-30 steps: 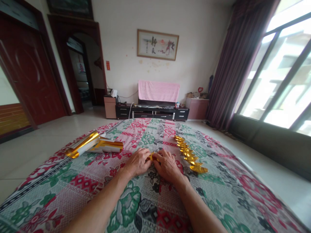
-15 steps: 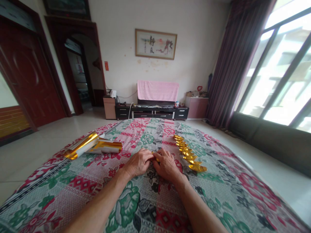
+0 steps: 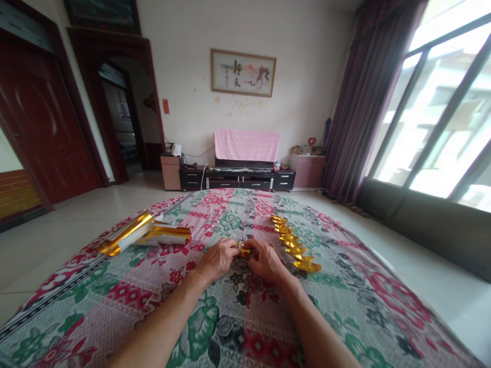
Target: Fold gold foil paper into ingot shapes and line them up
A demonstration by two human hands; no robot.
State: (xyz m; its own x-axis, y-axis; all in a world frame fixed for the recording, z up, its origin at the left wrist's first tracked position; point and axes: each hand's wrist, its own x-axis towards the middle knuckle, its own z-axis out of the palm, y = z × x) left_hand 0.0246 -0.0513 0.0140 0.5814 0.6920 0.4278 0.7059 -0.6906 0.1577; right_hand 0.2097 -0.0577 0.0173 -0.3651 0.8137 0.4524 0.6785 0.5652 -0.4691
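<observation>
Between my hands is a small piece of gold foil paper point(image 3: 244, 251), low over the tablecloth, partly covered by fingers. My left hand point(image 3: 219, 259) pinches its left end. The fingers of my right hand point(image 3: 267, 259) close on its right end. To the right, several gold foil paper ingots point(image 3: 293, 244) stand in a slanting row, the nearest one point(image 3: 308, 267) close to my right wrist. Off to the left lie curled gold foil sheets point(image 3: 130, 232) with white backs, one overlapping another point(image 3: 169, 234).
A flowered cloth point(image 3: 199, 327) in red, green and grey covers the round table. Beyond it stand a low black cabinet point(image 3: 226, 183) and a screen draped with a pink towel point(image 3: 247, 145). A window and purple curtain point(image 3: 378, 102) are at right.
My right fingers have lifted and shifted slightly, so more of the gold foil paper shows between my hands. The view has turned a little; the row of ingots and the sheets stay put.
</observation>
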